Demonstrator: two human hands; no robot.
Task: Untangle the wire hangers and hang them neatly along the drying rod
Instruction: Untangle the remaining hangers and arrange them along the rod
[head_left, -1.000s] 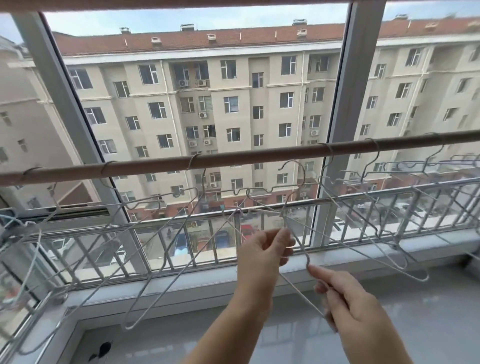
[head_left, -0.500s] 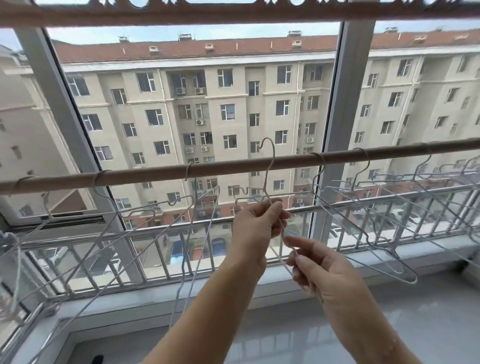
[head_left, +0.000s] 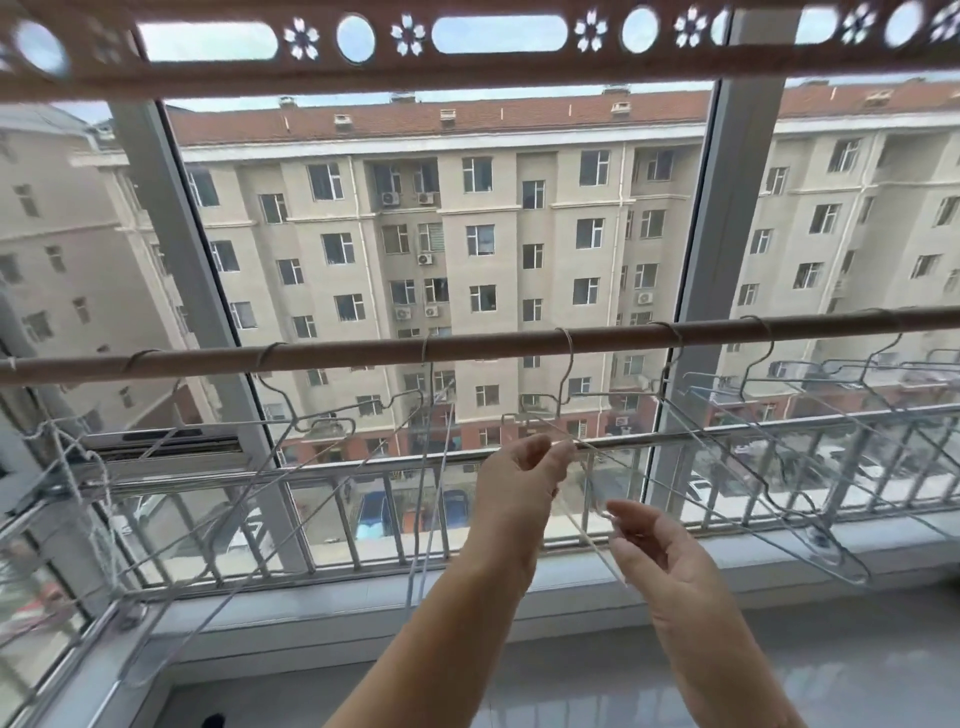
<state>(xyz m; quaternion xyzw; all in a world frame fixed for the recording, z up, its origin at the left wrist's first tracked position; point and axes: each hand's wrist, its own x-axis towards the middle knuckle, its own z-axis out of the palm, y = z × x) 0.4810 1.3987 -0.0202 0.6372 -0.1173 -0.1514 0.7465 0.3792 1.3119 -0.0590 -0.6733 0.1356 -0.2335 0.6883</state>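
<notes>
A brown drying rod (head_left: 493, 347) runs across the window at chest height. A thin wire hanger (head_left: 570, 358) has its hook over the rod near the middle. My left hand (head_left: 522, 486) pinches this hanger's upper wire just below the hook. My right hand (head_left: 657, 558) is lower and to the right, its fingertips loosely around the hanger's lower wire. Other wire hangers hang from the rod: two on the left (head_left: 291, 415), one edge-on (head_left: 430, 467), and several overlapping on the right (head_left: 769, 415).
A brown perforated bar (head_left: 467, 67) crosses overhead. Grey window posts (head_left: 727, 249) stand behind the rod, with a metal railing (head_left: 363, 519) outside the glass. A white sill (head_left: 571, 590) runs below. A white cord (head_left: 67, 467) hangs at the far left.
Both hands lifted the hanger. Its hook, below the rod a second ago, rose above it and now rests over it. The view tilted upward.
</notes>
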